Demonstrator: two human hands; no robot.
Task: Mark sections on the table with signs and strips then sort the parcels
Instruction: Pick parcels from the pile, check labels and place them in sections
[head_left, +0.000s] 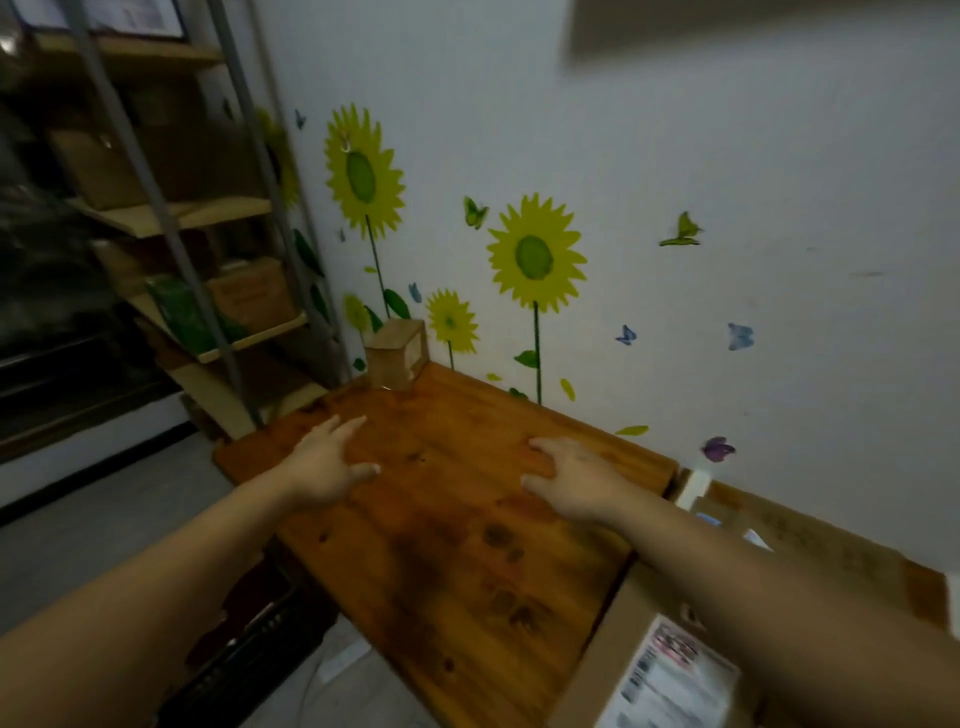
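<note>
- Your left hand (327, 465) and right hand (574, 480) are both stretched out over the middle of the table (457, 571), palms down. The fingers are straight or loosely spread and hold nothing. Blur hides whether the palms actually rest on the wood.
- No signs or strips show anywhere in frame, so marking looks not yet begun.
- The parcels lie at lower right. A labelled parcel (623, 634) sits against the table's right edge, under your right forearm. A second parcel (810, 545) is further up along the wall. You cannot tell whether they stand on the table or on something beside it.
- Your right hand is plainly the nearer one; the left would have to cross your body.
- The table's long axis runs from bottom centre up to the small wooden box (397, 353) in the far corner at mid-frame. Sections will likely be laid across that line.
- A shelf unit (208, 291) stands at upper left, well apart from the parcels.
</note>
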